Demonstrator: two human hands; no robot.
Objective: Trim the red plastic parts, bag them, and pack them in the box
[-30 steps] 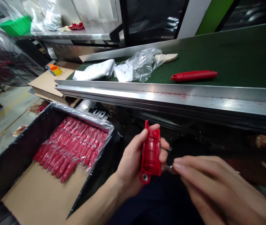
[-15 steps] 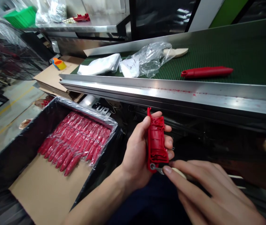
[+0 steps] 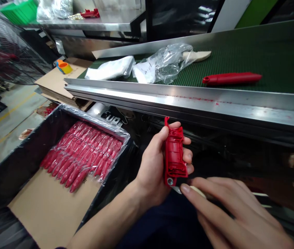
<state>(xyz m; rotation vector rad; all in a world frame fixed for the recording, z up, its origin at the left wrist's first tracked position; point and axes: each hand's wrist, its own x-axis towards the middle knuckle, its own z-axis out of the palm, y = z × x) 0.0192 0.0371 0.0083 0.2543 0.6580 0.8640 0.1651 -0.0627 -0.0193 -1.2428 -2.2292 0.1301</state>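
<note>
My left hand (image 3: 153,162) is wrapped round a red plastic housing (image 3: 175,152), its hollow ribbed side facing up. A small metal ring (image 3: 170,181) sits in the housing's lower end. My right hand (image 3: 221,204) pinches a knife (image 3: 198,191) with a pale handle and a short pointed blade. The blade's tip is at the lower edge of the housing, close beside the ring; whether it touches the plastic I cannot tell. Most of the knife's handle is hidden by my fingers.
To the left, a black-lined box (image 3: 58,117) holds rows of bagged red parts (image 3: 82,152) on cardboard. Ahead runs a green conveyor belt (image 3: 229,62) with a metal edge, bearing a red part (image 3: 232,78), plastic bags (image 3: 166,64) and a pale blade-shaped piece (image 3: 197,56). Tape (image 3: 65,67) lies on stacked cardboard.
The view has shifted slightly. My left hand and the housing appear a little further right, and the knife tip stays by the housing's lower end. Both grips look the same.
</note>
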